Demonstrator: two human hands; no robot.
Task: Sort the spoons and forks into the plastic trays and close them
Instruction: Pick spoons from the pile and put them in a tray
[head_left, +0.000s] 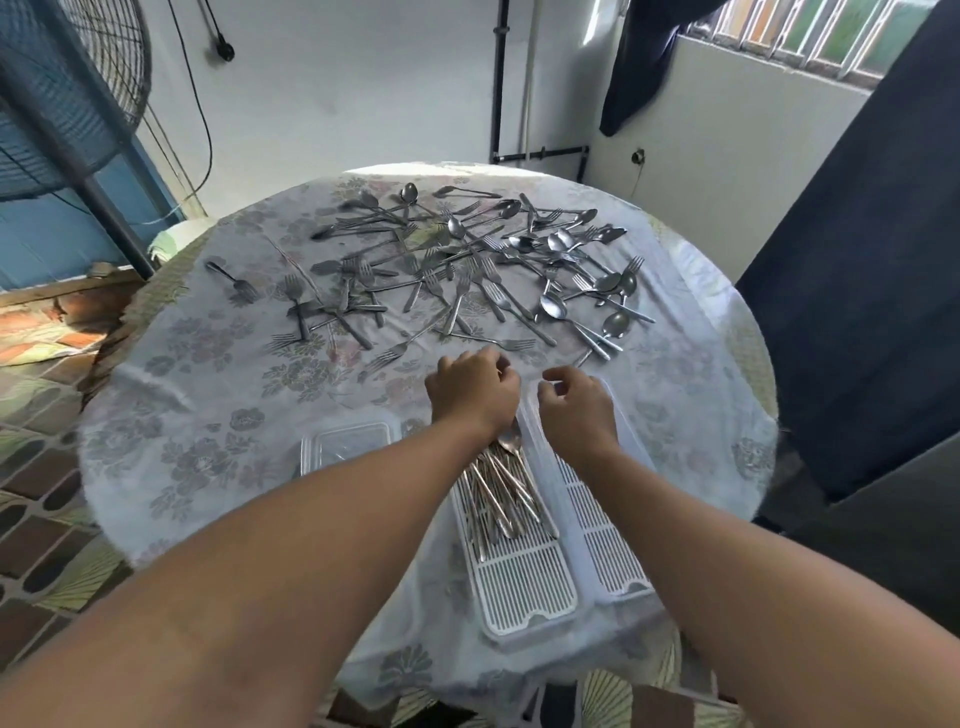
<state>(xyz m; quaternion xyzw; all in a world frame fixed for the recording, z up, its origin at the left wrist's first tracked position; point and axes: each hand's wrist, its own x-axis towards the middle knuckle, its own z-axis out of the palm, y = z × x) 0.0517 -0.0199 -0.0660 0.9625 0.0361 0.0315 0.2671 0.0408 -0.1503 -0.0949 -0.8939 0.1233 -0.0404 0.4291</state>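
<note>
Both trays (524, 587) near; left hand (475, 389) grips cutlery, right hand (574, 405) loosely curled.

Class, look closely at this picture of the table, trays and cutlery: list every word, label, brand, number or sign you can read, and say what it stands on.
None: no readable text shows anywhere in this view.
The two white slotted trays, the clear lid and the floral tablecloth show no lettering.
Any maker's stamps on the scattered spoons and forks are too small to tell.
</note>
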